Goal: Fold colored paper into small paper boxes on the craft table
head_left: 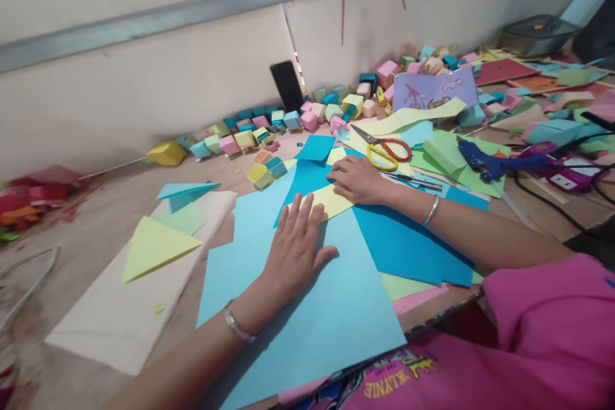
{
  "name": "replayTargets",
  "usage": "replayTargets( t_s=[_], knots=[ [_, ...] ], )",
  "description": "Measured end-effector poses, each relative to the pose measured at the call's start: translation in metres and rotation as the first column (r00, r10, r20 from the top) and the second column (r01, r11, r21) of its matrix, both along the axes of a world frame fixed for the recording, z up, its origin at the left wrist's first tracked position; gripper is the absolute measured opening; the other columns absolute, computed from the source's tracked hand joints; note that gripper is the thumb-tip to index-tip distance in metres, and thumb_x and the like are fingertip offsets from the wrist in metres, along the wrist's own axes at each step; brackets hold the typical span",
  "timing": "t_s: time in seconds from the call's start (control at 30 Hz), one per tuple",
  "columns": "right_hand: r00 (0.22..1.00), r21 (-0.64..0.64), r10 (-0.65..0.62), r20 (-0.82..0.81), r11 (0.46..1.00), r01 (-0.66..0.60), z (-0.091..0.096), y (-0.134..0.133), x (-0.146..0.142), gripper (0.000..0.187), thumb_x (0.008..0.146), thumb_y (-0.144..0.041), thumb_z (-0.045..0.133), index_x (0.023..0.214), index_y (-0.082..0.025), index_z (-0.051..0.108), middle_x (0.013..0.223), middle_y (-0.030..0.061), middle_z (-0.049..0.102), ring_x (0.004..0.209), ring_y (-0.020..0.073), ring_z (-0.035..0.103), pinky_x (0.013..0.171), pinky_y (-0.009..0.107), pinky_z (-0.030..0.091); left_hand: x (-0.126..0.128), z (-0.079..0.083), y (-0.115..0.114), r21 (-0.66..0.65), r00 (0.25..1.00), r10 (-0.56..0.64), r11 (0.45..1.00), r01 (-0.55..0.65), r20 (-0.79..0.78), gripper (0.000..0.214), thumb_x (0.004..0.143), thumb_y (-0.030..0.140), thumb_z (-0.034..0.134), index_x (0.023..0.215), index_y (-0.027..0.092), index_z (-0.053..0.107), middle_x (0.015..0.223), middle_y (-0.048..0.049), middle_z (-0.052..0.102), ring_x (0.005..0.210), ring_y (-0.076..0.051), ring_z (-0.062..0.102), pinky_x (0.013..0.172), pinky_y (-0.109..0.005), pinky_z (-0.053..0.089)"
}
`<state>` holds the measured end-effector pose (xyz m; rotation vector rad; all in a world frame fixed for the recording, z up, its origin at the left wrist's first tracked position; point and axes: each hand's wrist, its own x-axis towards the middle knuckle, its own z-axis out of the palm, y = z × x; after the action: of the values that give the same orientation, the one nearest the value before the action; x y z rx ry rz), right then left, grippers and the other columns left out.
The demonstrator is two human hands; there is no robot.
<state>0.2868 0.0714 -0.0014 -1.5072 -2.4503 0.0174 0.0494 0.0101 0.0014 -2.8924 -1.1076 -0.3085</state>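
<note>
My left hand point(294, 250) lies flat with fingers stretched out on a light blue paper sheet point(307, 307), fingertips reaching a yellow paper point(331, 202). My right hand point(358, 179) rests on that yellow paper with fingers curled and pressing it down. A darker blue sheet point(408, 243) lies under my right forearm. Both wrists wear thin bracelets.
Scissors with red and yellow handles point(387, 148) and a blue glue gun point(485, 163) lie to the right. Folded triangles, yellow point(154, 246) and blue point(185, 192), sit on a cream sheet point(120, 320) at left. Several small paper cubes point(269, 125) line the wall beside a black phone point(287, 85).
</note>
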Motion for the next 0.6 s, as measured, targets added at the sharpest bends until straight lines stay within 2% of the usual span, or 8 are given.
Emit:
replayTargets(
  t_s=[0.17,0.33,0.47,0.53,0.6],
  knots=[
    [0.999,0.035,0.022,0.03,0.999,-0.023,0.0,-0.005,-0.003,0.03,0.09,-0.032,0.051,0.114,-0.019,0.064,0.11,0.0105,0.062,0.109,0.0258,0.043,0.081,0.035,0.026,-0.013,-0.002,-0.004,0.051,0.98,0.18,0.981,-0.185,0.086,0.073,0.092,0.051,0.045,0.148,0.011,0.022,0.154,-0.0238,0.023,0.146,-0.035,0.005,0.114,-0.058,0.021],
    [0.999,0.028,0.015,-0.038,1.0,-0.014,-0.006,-0.003,-0.003,0.023,0.089,-0.028,0.05,0.098,-0.018,0.068,0.099,0.0092,0.063,0.102,0.0243,0.046,0.077,0.033,0.027,-0.022,-0.013,-0.002,0.033,0.962,0.234,0.97,-0.24,0.143,0.075,0.091,0.051,0.047,0.147,0.008,0.022,0.152,-0.025,0.026,0.145,-0.036,0.012,0.113,-0.058,0.025],
    [0.994,0.072,0.014,-0.109,0.997,-0.007,-0.007,-0.001,-0.002,0.022,0.088,-0.02,0.046,0.089,-0.016,0.067,0.093,0.009,0.063,0.094,0.0225,0.048,0.079,0.032,0.029,-0.021,-0.01,-0.001,-0.021,0.936,0.263,0.964,-0.266,0.235,0.079,0.086,0.051,0.055,0.147,0.01,0.024,0.151,-0.0234,0.03,0.145,-0.035,0.017,0.114,-0.057,0.024],
    [0.985,0.144,0.031,-0.172,0.99,-0.006,-0.002,-0.004,-0.002,0.024,0.09,-0.021,0.043,0.089,-0.015,0.066,0.094,0.0098,0.063,0.094,0.0221,0.049,0.082,0.032,0.031,-0.022,-0.005,-0.001,-0.111,0.878,0.3,0.954,-0.279,0.373,0.082,0.082,0.055,0.059,0.145,0.013,0.028,0.148,-0.0226,0.035,0.141,-0.035,0.026,0.113,-0.056,0.028],
    [0.972,0.243,0.043,-0.232,0.97,0.015,0.005,-0.011,-0.003,0.032,0.095,-0.024,0.034,0.093,-0.015,0.065,0.099,0.0112,0.061,0.098,0.0222,0.049,0.086,0.032,0.033,-0.024,0.0,0.0,-0.255,0.744,0.321,0.945,-0.206,0.586,0.076,0.083,0.059,0.056,0.142,0.015,0.034,0.143,-0.0204,0.042,0.136,-0.033,0.038,0.109,-0.053,0.037]
  ],
)
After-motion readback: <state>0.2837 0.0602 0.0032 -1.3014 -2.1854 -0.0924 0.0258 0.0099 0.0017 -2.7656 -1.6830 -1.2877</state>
